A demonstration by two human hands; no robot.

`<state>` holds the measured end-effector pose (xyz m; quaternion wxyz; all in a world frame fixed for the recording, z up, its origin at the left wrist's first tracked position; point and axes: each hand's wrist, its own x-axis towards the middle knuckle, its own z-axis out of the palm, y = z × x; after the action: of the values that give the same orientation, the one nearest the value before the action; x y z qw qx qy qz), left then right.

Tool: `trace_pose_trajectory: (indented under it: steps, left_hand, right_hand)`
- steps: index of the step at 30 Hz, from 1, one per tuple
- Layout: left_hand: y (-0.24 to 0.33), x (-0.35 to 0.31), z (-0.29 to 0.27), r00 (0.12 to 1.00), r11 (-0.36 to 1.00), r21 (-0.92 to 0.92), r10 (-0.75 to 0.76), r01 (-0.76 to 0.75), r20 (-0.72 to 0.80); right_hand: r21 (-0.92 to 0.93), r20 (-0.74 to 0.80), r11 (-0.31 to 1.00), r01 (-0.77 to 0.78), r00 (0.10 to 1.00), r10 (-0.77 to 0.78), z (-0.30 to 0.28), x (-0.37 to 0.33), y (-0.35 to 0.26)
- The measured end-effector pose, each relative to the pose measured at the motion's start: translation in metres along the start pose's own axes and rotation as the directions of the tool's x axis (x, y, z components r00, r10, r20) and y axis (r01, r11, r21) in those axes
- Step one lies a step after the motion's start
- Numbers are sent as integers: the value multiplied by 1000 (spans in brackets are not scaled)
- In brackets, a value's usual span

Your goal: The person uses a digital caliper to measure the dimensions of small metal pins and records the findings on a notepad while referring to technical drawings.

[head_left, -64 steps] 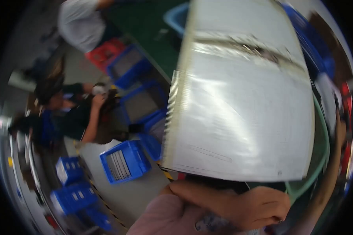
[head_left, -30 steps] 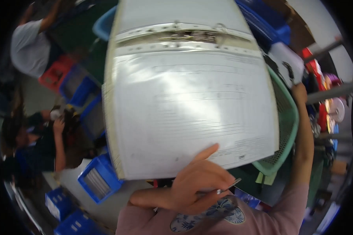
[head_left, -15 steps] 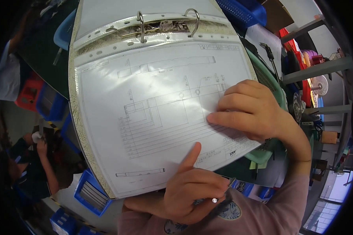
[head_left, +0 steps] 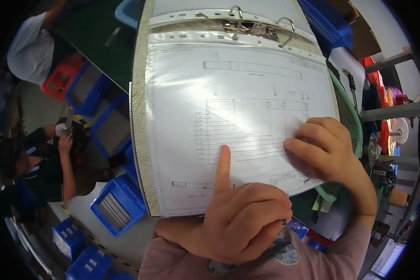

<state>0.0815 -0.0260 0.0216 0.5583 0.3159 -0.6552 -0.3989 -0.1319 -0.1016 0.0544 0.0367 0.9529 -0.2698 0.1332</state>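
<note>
An open ring binder (head_left: 141,163) lies in front of me, tilted, showing a technical drawing (head_left: 186,140) of a long slim shaft in a glossy clear sleeve. My left hand (head_left: 249,219) has its index finger stretched out over the lower left of the dimension lines. Its other fingers are curled around a small metal piece (head_left: 284,221), of which only one end shows. Over the right ends of the same lines, my right hand (head_left: 329,147) rests on the page, index finger extended and the others loosely bent. I see nothing held in it.
Beyond the binder's right edge are a green basket (head_left: 352,114) and a blue basket (head_left: 329,23). Blue bins stand on the floor at left, one holding metal bars (head_left: 114,210). A co-worker (head_left: 42,163) sits there handling a part. A small fan (head_left: 399,130) stands far right.
The binder now sits further right and straighter in view. My left index finger has moved left and up across the dimension lines. My right fingertip stays near the lines' right ends.
</note>
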Motion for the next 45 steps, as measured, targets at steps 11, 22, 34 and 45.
trace_pose_trajectory:
  steps: [11, 22, 34, 45]
  left_hand:
    - [7, 1, -10, 998, 976, 210, -56, 49, 28]
    - [-11, -4, -10, 987, 989, 144, -13, 37, -162]
    - [26, -18, 43, 975, 962, -159, 214, -222, -66]
    - [12, -30, 146, 852, 861, -499, 329, -94, 407]
  right_hand:
    - [-180, -75, 984, 6, 997, -19, -15, -13, -4]
    - [-344, -61, 828, -442, 891, 451, -60, -220, -50]
    - [-239, -37, 969, -56, 998, 48, -7, -255, -70]
    - [-117, 16, 993, 27, 1000, -26, -4, -223, -59]
